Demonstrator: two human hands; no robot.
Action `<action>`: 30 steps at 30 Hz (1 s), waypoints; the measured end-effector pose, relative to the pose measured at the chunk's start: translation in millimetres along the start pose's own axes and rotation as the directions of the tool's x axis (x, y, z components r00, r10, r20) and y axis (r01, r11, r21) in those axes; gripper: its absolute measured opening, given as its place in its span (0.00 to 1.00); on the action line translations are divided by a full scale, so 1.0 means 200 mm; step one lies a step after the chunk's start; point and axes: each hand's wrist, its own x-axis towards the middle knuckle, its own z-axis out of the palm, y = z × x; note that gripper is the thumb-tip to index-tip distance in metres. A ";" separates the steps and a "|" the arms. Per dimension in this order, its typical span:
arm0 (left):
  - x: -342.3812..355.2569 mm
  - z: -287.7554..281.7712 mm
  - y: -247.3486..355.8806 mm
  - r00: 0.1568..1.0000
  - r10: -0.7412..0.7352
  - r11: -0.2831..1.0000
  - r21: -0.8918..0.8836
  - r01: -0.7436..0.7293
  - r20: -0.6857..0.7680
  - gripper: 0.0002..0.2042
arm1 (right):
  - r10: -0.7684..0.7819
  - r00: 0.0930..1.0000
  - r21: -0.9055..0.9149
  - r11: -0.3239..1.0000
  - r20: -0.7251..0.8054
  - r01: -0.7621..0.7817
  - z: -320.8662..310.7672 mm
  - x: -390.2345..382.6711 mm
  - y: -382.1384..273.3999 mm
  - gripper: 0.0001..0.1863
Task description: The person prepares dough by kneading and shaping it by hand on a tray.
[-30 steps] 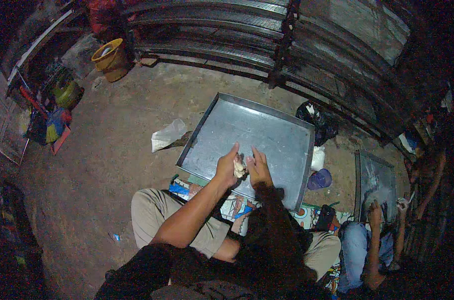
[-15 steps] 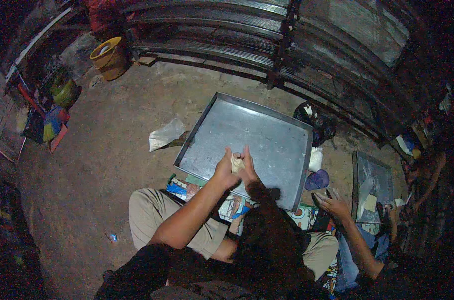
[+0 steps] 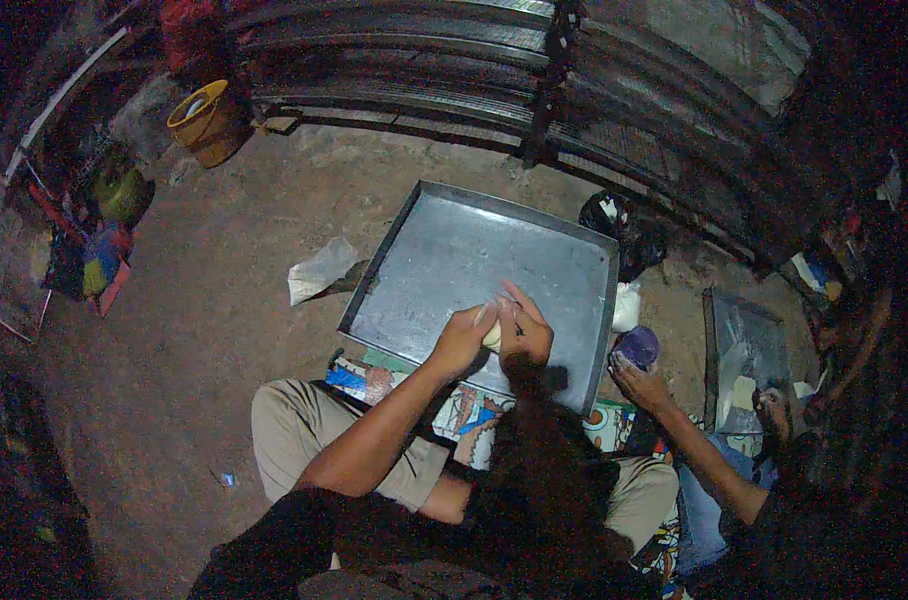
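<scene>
A small pale lump of dough (image 3: 492,338) is between my hands, above the near half of a large metal tray (image 3: 444,255). My left hand (image 3: 461,343) closes on it from the left. My right hand (image 3: 527,335) meets it from the right, thumb and fingers pressed to the lump while one or two fingers point away toward the far side. Fingers cover most of the dough. The bare tray surface under my hands carries only a few pale smears.
At my right, a co-worker's hand (image 3: 642,386) touches a purple cup (image 3: 638,346). Beside it are a white bag (image 3: 626,307) and a second tray (image 3: 712,350) holding a pale slab (image 3: 743,392). A clear bag (image 3: 319,272) lies left of my tray; a yellow bucket (image 3: 206,130) stands far left.
My right hand has turned inward over the dough, which is now more covered and slightly nearer me. The co-worker's hand has reached forward to the purple cup.
</scene>
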 end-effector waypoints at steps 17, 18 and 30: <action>0.08 -0.11 -0.11 0.935 -0.196 0.584 -0.731 0.353 0.296 0.22 | -0.233 0.908 -0.007 0.968 0.348 0.251 -0.06 0.05 -0.05 0.34; 0.07 -0.10 -0.10 0.943 -0.162 0.647 -0.690 0.324 0.290 0.24 | -0.223 0.918 -0.049 0.966 0.327 0.252 -0.07 0.05 -0.05 0.32; 0.02 -0.03 -0.10 0.904 -0.115 0.450 -0.790 0.416 0.411 0.33 | -0.088 0.967 -0.114 0.986 0.239 0.118 -0.03 0.03 0.07 0.10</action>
